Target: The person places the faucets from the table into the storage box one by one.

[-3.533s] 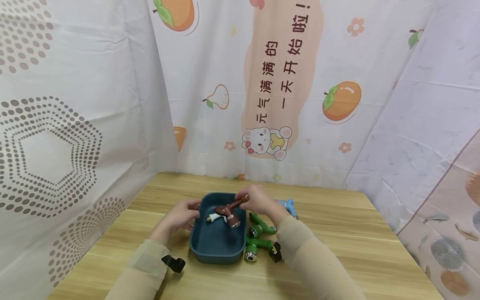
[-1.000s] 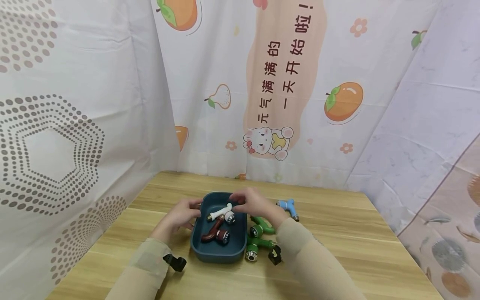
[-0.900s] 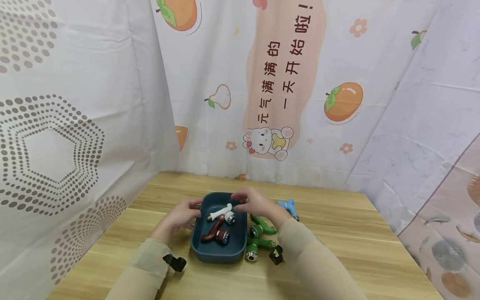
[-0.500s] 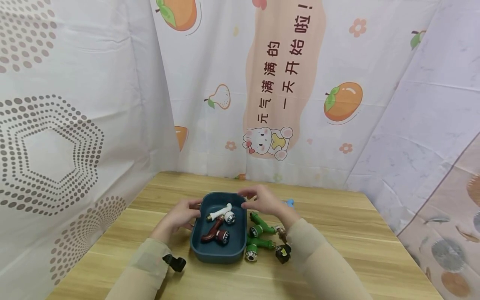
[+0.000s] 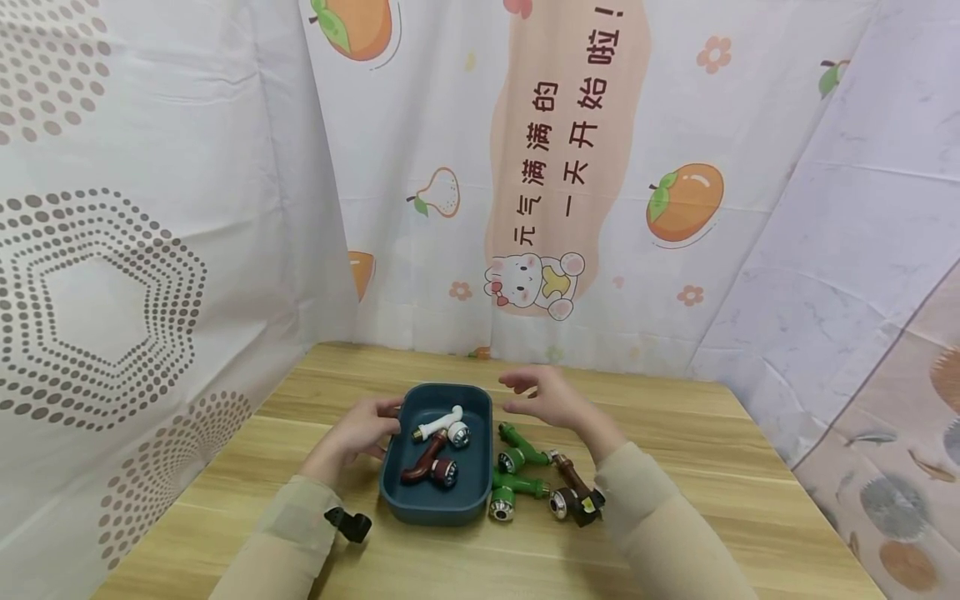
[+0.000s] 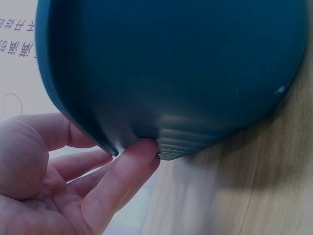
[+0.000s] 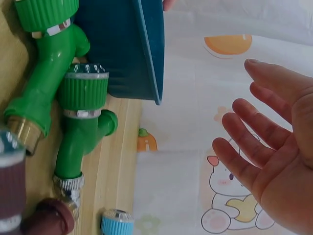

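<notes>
My left hand grips the left rim of a dark blue-green plastic tub; its fingers meet the tub wall in the left wrist view. Inside lie a white faucet and a dark red faucet, side by side. Beyond the tub's right side hovers my right hand, fingers spread and holding nothing. Two green faucets lie close against that side of the tub. A brown faucet lies right of them, partly covered by the black wrist camera.
A blue faucet shows only its knob in the right wrist view; my right arm hides it from the head view. The wooden table ends at printed curtains at the back and sides.
The dark red faucet was lowered into the tub beside the white one and let go. My right hand has since moved right, out of the tub, uncovering the brown faucet. The left hand stayed put.
</notes>
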`<state>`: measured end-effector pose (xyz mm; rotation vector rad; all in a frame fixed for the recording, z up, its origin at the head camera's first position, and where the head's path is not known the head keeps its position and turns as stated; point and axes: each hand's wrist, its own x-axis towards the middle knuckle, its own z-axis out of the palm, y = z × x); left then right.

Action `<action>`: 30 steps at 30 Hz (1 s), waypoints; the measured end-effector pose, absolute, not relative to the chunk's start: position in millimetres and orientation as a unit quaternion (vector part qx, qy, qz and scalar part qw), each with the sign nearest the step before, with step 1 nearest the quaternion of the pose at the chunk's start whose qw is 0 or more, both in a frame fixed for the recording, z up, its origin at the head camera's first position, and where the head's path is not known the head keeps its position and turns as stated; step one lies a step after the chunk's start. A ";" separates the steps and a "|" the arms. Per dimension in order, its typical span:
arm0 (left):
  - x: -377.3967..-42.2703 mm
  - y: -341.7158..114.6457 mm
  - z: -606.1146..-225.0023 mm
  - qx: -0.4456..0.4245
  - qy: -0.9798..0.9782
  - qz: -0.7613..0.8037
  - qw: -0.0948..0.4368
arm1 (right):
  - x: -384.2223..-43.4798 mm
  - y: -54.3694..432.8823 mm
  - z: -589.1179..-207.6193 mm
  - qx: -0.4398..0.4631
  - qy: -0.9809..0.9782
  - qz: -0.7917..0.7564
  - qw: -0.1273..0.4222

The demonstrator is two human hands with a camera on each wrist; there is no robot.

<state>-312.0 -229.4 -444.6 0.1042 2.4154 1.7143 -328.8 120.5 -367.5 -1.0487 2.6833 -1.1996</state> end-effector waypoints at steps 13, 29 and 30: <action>-310.4 -229.7 -443.7 0.041 0.811 0.577 0.087 | -318.8 150.5 -362.9 -0.305 0.865 -0.399 0.006; -308.7 -228.6 -442.1 0.045 0.809 0.580 0.091 | -310.0 182.5 -361.7 -0.306 0.863 -0.402 -0.014; -309.3 -228.6 -442.4 0.045 0.809 0.579 0.090 | -309.6 184.2 -362.0 -0.305 0.864 -0.401 -0.015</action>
